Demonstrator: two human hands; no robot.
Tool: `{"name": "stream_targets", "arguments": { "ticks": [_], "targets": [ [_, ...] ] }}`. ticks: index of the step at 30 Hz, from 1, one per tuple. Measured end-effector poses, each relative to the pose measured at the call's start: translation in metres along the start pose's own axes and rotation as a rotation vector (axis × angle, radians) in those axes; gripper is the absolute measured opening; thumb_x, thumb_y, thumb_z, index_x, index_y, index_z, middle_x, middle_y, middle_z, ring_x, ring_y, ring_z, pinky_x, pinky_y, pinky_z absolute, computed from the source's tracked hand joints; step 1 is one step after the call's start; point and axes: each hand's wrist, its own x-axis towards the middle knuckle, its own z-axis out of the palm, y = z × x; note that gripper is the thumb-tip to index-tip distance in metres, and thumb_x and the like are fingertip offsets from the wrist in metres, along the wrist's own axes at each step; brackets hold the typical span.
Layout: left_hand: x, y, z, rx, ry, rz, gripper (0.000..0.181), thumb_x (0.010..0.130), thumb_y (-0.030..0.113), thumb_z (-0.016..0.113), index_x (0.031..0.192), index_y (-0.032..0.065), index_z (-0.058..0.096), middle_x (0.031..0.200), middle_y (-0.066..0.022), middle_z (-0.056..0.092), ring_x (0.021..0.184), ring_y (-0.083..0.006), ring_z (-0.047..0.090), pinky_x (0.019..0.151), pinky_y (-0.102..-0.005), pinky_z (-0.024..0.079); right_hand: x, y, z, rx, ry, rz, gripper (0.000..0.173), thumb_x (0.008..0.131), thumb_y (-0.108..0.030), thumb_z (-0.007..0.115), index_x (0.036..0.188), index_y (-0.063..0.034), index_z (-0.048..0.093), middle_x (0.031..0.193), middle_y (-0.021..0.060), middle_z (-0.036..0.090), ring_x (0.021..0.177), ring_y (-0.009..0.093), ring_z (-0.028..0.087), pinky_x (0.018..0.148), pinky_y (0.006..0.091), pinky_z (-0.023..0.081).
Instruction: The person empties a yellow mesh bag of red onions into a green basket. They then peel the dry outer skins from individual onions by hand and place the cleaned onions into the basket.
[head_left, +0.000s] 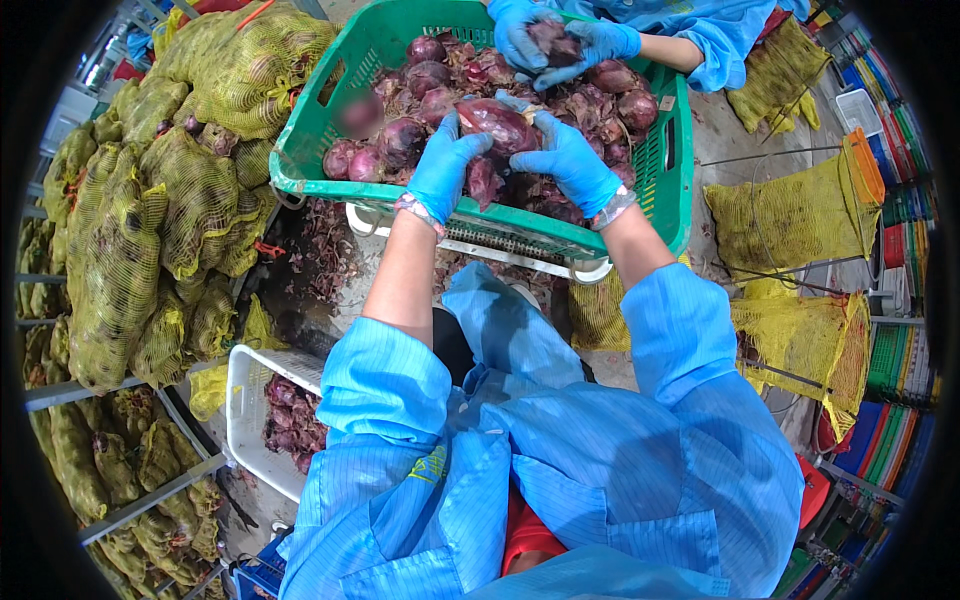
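Note:
A green plastic crate (480, 217) full of red onions (401, 141) and loose skins stands before me. Over its near half, my left hand (448, 161) and my right hand (574, 161), both in blue gloves, hold one large red onion (499, 127) between them. A loose piece of dark red skin (482, 182) hangs below that onion. Across the crate, a co-worker's two blue-gloved hands (555, 45) hold another onion, apart from mine.
Yellow mesh sacks of onions (112, 262) are piled on the left. A white crate (240, 420) with onions stands at lower left. Yellow mesh sacks (787, 217) lie on the right, near stacked coloured crates (892, 420). Onion skins (315, 247) litter the floor.

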Motion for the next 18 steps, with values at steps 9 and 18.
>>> {"name": "stream_targets", "arguments": {
  "ticks": [9,18],
  "targets": [
    [-0.007,0.000,0.004,0.082,0.109,0.175,0.059,0.067,0.003,0.060,0.123,0.0003,0.040,0.107,-0.0103,0.055,0.091,-0.0184,0.056,0.079,-0.0305,0.047,0.007,0.008,0.004,-0.082,-0.028,-0.077,0.062,0.078,-0.009,0.063,0.134,-0.0065,0.037,0.129,0.0054,0.046,0.112,0.014,0.047,0.094,0.0298,0.040],
    [-0.150,0.022,-0.125,-0.449,0.448,0.255,0.051,0.073,0.022,0.054,0.119,0.0000,0.048,0.117,-0.0175,0.053,0.109,-0.0326,0.049,0.098,-0.0479,0.034,0.014,0.035,-0.062,-0.551,0.570,0.387,0.023,0.080,-0.019,0.058,0.100,-0.0115,0.067,0.101,0.0028,0.065,0.089,0.013,0.059,0.074,0.0280,0.046]
  ]
}}
